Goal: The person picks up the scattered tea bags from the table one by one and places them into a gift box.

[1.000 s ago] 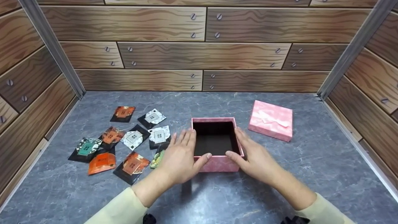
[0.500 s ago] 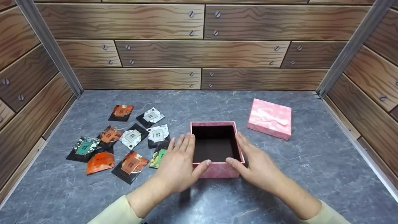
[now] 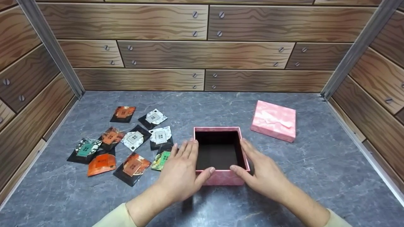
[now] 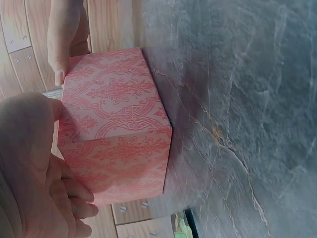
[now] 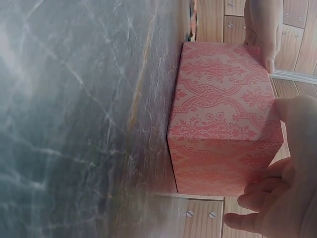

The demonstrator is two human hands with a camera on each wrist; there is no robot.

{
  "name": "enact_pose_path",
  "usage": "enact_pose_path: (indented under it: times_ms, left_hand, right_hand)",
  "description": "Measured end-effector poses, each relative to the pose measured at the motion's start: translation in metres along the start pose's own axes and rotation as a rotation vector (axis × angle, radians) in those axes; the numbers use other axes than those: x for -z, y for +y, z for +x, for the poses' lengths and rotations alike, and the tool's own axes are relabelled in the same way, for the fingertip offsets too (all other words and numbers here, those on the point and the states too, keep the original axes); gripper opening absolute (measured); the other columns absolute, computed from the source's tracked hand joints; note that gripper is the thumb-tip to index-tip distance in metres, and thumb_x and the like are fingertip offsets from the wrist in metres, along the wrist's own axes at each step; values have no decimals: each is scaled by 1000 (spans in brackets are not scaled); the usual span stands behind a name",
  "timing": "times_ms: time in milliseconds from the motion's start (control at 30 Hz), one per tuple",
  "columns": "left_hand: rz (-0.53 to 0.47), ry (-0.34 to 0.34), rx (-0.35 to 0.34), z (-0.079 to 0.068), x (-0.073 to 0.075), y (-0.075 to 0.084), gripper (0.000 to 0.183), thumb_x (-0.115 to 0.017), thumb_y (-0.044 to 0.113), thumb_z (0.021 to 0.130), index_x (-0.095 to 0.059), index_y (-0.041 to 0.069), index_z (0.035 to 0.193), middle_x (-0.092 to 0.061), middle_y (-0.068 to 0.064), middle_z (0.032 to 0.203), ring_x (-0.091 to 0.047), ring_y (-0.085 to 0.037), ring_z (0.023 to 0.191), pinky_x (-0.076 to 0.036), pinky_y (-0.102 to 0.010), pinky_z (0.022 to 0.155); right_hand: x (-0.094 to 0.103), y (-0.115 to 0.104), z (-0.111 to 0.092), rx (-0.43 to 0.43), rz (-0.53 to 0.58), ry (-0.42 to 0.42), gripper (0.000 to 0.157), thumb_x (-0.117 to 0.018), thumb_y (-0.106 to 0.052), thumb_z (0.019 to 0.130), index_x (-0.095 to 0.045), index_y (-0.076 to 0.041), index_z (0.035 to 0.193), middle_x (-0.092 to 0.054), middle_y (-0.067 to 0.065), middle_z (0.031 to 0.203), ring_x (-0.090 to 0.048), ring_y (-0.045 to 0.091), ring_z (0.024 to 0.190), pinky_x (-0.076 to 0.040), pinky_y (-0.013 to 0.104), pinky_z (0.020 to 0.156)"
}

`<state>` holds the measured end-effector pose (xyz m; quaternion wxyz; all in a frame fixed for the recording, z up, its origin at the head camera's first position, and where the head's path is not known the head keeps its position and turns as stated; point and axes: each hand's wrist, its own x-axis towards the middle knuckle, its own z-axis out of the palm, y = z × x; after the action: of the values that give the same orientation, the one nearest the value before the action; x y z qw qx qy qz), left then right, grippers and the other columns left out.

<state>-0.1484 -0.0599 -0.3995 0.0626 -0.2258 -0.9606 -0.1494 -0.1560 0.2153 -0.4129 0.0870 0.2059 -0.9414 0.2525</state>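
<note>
An uncovered pink patterned gift box [image 3: 222, 178] with a dark inside stands on the grey marbled table, held between both hands. My left hand [image 3: 180, 173] grips its left side, fingers along the wall and thumb at the near rim. On the opposite side, my right hand [image 3: 268, 175] holds it the same way, thumb at the near right corner. The left wrist view shows the box's patterned front [image 4: 116, 96] low against the tabletop, with the left fingers [image 4: 74, 198] lying on the side wall. A pink lid [image 3: 274, 121] with a ribbon bow lies at the back right.
Several flat sachets, among them an orange one [image 3: 102, 164], a teal one [image 3: 85, 150] and a white one [image 3: 161, 136], lie scattered left of the box. A green-yellow sachet [image 3: 161, 160] is partly covered by the left hand. Wood-patterned panels [image 3: 202, 55] enclose the table.
The box has slid toward the person, with both hands moving along on its sides. The lid and sachets stay where they were; the view shifts slightly.
</note>
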Motion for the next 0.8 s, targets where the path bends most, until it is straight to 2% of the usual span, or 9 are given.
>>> enact_pose_path:
  times_ms: [300, 467, 667, 800]
  left_hand:
    - [-10, 11, -5, -1, 0, -1, 93, -41, 67, 107, -36, -10, 159, -39, -29, 163, -36, -42, 152, -23, -61, 125]
    - [-7, 12, -3, 0, -1, -1, 94, -40, 68, 106, -36, -10, 159, -38, -29, 163, -36, -42, 153, -22, -61, 125]
    - [-13, 22, -3, -1, -3, -2, 95, -40, 69, 106, -37, -9, 159, -39, -27, 163, -36, -41, 153, -22, -60, 126]
    - [-13, 22, -5, 0, -2, -4, 97, -39, 72, 104, -36, -8, 160, -38, -27, 164, -36, -43, 152, -20, -62, 126]
  right_hand:
    - [2, 1, 3, 0, 26, 4, 89, -74, -55, 96, -42, -3, 162, -45, 19, 162, -49, 39, 144, -42, 60, 114]
    - [4, 8, 8, -2, 49, -28, 99, -76, -58, 93, -32, -6, 166, -44, 22, 163, -51, 42, 142, -44, 62, 112]
    - [2, 18, 13, 29, 105, -91, 103, -75, -55, 95, -21, -10, 170, -31, 17, 171, -40, 40, 150, -36, 63, 118]
    - [-1, 22, 13, 34, 136, -87, 101, -75, -54, 96, -20, -14, 171, -29, 14, 172, -37, 40, 152, -35, 65, 118]
